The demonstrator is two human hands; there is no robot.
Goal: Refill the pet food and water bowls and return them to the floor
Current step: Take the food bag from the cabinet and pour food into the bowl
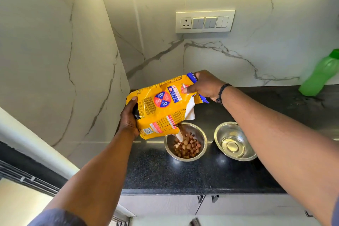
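Kibble [187,146] may overshoot bowl [201,135] if left hand [128,121] and right hand [205,86], both gripping bag [161,108], tip further.

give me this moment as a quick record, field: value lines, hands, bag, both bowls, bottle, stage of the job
left hand: grips the lower end of the yellow food bag
right hand: holds the bag's upper end
bag: tilted over the left bowl, kibble spilling from its opening
left bowl: steel, on the black counter, partly filled with brown kibble
right bowl: steel, beside the first, apart from it, holds clear liquid at the bottom
green bottle: at the counter's far right, against the wall
stage: food being poured; bowls not yet on the floor
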